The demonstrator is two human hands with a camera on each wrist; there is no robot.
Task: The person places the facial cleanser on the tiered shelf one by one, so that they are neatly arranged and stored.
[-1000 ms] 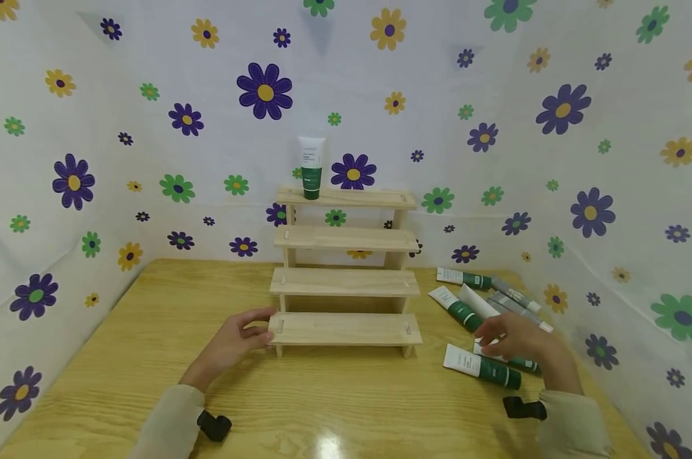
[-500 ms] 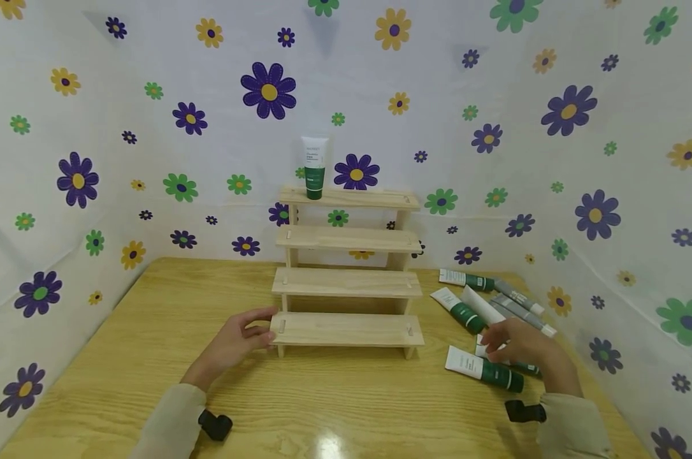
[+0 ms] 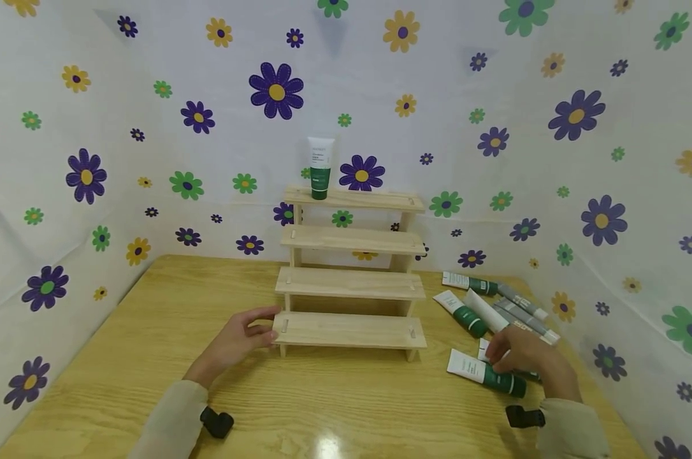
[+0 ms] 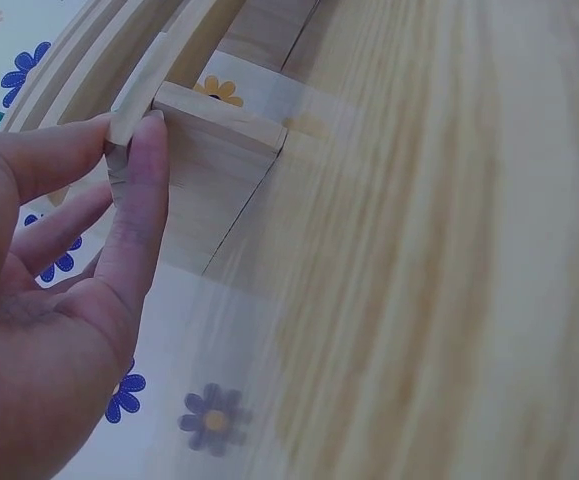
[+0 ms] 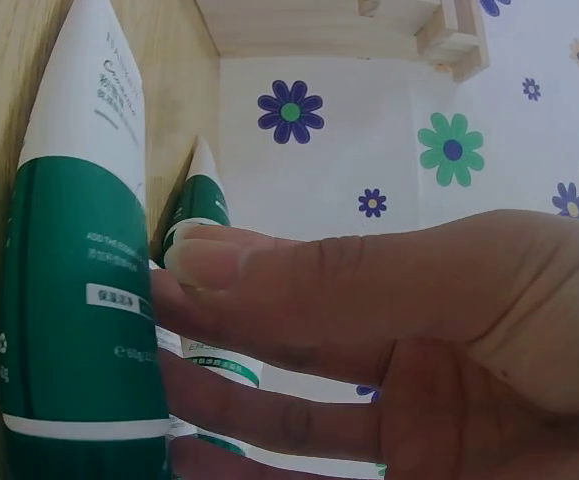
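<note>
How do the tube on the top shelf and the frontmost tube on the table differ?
The top-shelf tube stands upright; the frontmost tube lies on its side. The top-shelf tube's green end faces down; the frontmost tube's faces right. The right hand is close to the frontmost tube, not the top-shelf tube. Both are white and green.

On my feed I see a wood-grain table [image 3: 323, 390] bearing a four-tier wooden stand [image 3: 350, 282]. White-and-green tubes [image 3: 461, 312] and grey tubes [image 3: 526, 317] lie to its right. I also see one upright tube [image 3: 320, 167] on the top tier [image 3: 374, 201].
</note>
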